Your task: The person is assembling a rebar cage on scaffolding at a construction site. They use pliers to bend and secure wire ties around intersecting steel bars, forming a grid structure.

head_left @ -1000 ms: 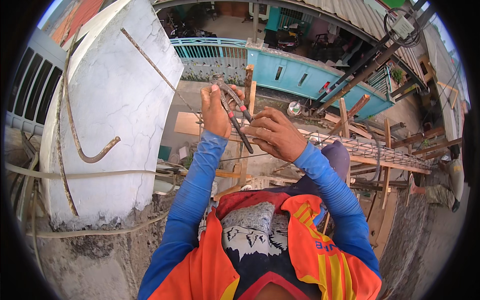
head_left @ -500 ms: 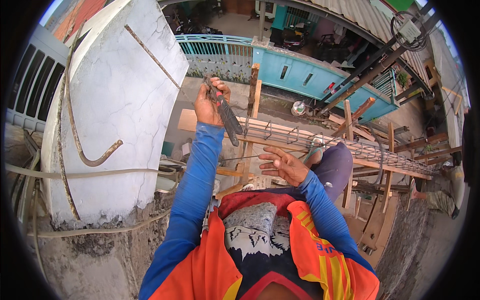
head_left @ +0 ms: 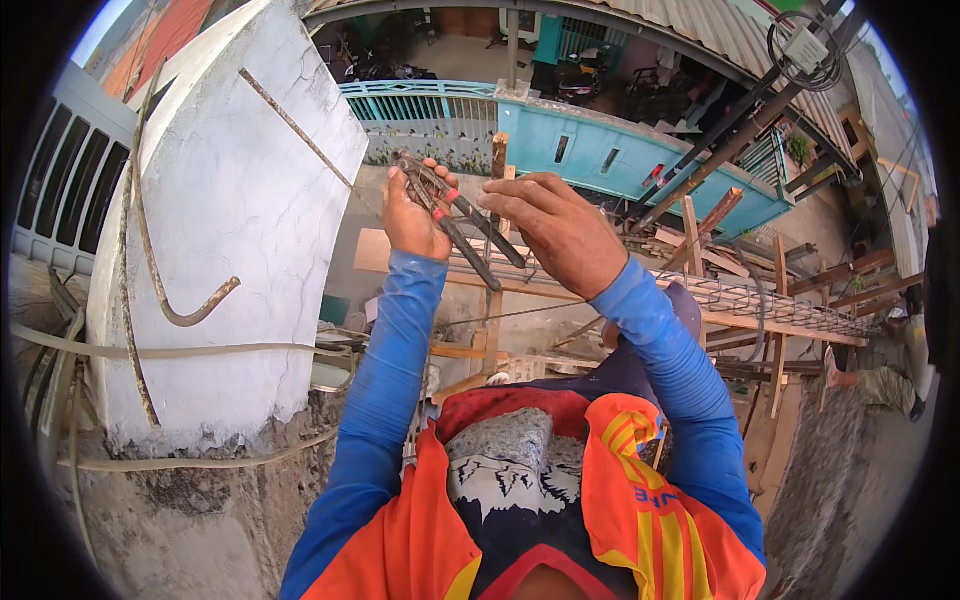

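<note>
pincers in the left hand, right hand just beside them

so the left hand has thumb and fingers wrapped around a pair of pincers, holding them up near the head, by the red bands. the handles stand apart in a narrow v, dark ends angled down toward the right. the right hand is right next to those handles, back of it up, fingers loosely bent (palm's hidden, so i can't tell if anything's in it).

just past the hands there's a wooden post, plus a long rebar cage stretching off to the right. over on the left, a cracked white wall with a hooked rebar showing against it. farther out is a turquoise wall.
</note>
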### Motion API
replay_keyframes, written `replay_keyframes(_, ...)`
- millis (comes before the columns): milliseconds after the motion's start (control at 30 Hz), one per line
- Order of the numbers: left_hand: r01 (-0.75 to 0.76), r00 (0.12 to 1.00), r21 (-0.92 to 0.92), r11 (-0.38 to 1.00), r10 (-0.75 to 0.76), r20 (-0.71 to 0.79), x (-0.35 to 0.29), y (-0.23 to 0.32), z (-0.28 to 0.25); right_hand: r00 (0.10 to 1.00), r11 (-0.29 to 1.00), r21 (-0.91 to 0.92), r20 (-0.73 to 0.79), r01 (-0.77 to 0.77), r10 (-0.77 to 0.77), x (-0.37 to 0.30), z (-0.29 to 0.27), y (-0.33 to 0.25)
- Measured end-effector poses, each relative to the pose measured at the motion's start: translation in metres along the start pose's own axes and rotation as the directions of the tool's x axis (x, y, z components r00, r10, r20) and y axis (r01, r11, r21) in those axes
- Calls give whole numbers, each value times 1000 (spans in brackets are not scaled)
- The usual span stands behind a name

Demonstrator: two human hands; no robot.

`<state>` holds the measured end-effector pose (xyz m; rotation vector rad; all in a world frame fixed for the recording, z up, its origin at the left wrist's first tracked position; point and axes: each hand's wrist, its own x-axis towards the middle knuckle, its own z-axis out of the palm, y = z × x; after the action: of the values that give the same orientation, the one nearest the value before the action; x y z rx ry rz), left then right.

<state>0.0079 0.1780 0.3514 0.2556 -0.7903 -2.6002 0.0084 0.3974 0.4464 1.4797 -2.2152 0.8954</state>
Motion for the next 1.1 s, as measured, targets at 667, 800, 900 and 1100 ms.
replay_keyframes(667,237,966,21,971,-238,97,-18,0,5,939,692,646,128,-324,320,-6,30,-5)
replay_keyframes(800,254,963,54,966,-258,81,-20,0,7,967,855,465,207,-230,148,2,21,-3)
replay_keyframes(900,277,959,21,961,-278,62,-17,-4,8,958,953,293,285,-76,-11,7,13,-1)
replay_keyframes(1100,387,899,-314,867,-279,337,-15,3,5,873,570,743,40,-351,486,-17,59,7)
